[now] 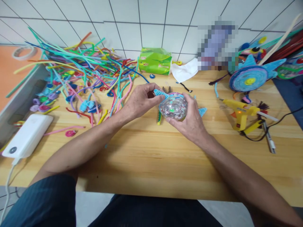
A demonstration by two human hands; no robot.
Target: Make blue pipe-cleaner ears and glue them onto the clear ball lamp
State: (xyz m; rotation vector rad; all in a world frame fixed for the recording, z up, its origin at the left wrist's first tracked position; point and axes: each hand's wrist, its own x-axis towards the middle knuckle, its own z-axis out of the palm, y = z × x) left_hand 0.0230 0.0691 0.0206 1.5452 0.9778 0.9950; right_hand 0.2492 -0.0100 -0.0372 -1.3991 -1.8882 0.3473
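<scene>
My right hand (192, 116) is closed around a clear round case (174, 107) filled with glittery bits, thumb at its near edge and fingers along its right side. My left hand (143, 99) pinches a light-blue fuzzy pipe-cleaner piece (160, 92) at the case's upper left edge; whether the piece is fixed there, I cannot tell. Another light-blue pointed piece (202, 111) shows to the right of my right hand. Below the case's left side lies a green-and-yellow strip (159, 118). The dark handles of a tool (167, 90) peek out behind the case.
Loose pipe cleaners (94, 66) spread over the left and back. A white power bank (28, 135) lies at left. Tissue pack (155, 61) stands against the tiled wall. On the right are a yellow glue gun (240, 112) with its cord and a blue fish-shaped craft (248, 78).
</scene>
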